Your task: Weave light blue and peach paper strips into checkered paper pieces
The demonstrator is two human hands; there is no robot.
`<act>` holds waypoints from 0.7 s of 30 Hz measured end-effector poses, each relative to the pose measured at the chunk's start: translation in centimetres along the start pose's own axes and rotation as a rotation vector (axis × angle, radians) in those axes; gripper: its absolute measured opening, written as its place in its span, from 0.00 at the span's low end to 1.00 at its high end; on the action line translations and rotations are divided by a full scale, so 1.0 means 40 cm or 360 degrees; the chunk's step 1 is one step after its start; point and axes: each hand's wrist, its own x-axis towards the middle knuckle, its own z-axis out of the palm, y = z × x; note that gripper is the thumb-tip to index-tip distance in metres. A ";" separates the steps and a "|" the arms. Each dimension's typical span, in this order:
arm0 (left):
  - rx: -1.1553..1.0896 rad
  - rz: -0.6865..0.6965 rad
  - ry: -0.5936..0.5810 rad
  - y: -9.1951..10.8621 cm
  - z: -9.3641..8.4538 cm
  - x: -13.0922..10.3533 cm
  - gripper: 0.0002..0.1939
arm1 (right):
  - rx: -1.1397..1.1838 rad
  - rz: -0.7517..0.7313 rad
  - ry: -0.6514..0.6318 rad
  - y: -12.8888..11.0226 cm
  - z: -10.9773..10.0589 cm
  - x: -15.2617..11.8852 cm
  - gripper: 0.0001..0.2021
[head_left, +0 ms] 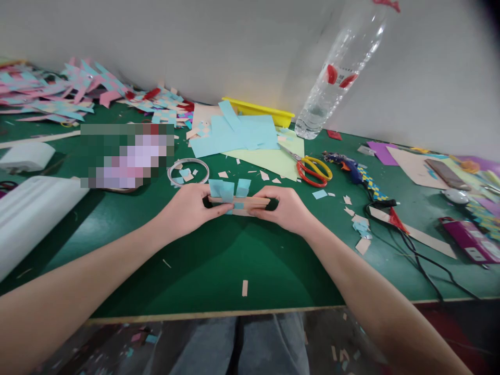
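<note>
I'm holding a small paper piece [253, 202] at the centre of the dial, just above the table [219, 271]. My left hand [191, 205] is pinching its 9 o'clock end and my right hand [282, 204] its 3 o'clock end, thumbs in front and fingers behind, so both grips are narrow and holding paper. As far as I'm seeing, the piece is only part-made: a bit of blue is already crossing the tan strips at the middle, while blue tabs [222, 190] are standing up at 12 o'clock, not yet lying flat. I'm unable to tell whether anything behind my fingers is fastened. At 10 o'clock, far off, a pile [80, 88] of pink and blue paper is looking woven, perhaps finished work; nearer, a ring [169, 174] is lying around some scraps. Blue sheets [250, 133] are lying at 12 o'clock, so I'm judging there's stock left. Scissors [300, 158] and, farther out, a glue gun [349, 169] are resting towards 2 o'clock, neither in my hands. Offcuts [363, 246] are lying at 3 o'clock, suggesting that some cutting is done.
</note>
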 end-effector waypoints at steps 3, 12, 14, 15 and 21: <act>0.0005 -0.0016 0.0006 0.003 0.000 0.001 0.16 | 0.0016 -0.0042 0.0008 0.003 0.001 0.001 0.02; -0.0138 -0.0071 -0.0072 0.009 -0.002 0.001 0.15 | -0.0016 -0.0064 -0.0020 0.001 0.005 0.000 0.01; -0.0115 -0.0076 -0.0073 0.006 0.000 0.000 0.15 | -0.0040 -0.0052 -0.0037 -0.002 0.005 0.000 0.02; -0.0104 -0.0073 -0.0082 0.004 0.001 0.000 0.15 | -0.0049 -0.0051 -0.0042 -0.003 0.005 0.000 0.02; -0.0079 -0.0026 -0.0023 0.007 -0.004 -0.002 0.17 | -0.0082 -0.0061 -0.0056 -0.003 0.004 -0.001 0.03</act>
